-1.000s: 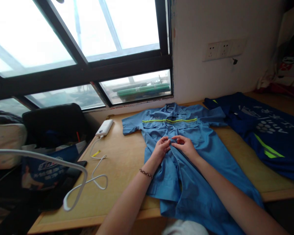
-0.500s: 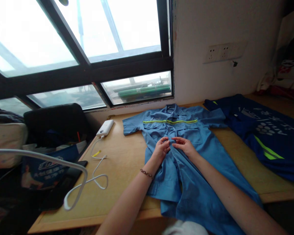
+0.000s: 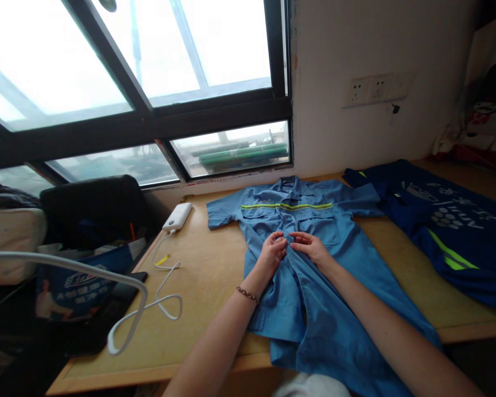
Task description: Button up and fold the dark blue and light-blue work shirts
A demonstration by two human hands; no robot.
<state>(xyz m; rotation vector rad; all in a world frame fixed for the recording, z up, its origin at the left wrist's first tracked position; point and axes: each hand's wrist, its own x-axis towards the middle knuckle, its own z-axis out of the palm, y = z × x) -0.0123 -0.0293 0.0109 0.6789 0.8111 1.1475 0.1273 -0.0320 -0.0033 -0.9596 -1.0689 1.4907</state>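
A blue short-sleeved work shirt (image 3: 334,264) lies front up, its collar toward the wall and a yellow-green stripe across the chest. Below the chest pockets, my left hand (image 3: 274,248) pinches one front edge. Close beside it, my right hand (image 3: 311,246) grips the other edge between thumb and fingers. The two fingertips nearly meet at the front placket; any button there is too small to make out. Lower down, the front panels hang apart, and the hem drapes over the table's near edge.
The shirt rests on a wooden table (image 3: 206,275). At left are a white power bank (image 3: 177,216) and its white cable (image 3: 165,300). A dark blue garment (image 3: 450,220) with yellow-green trim lies at right. Bags (image 3: 12,237) and a black chair (image 3: 95,209) stand left of the table.
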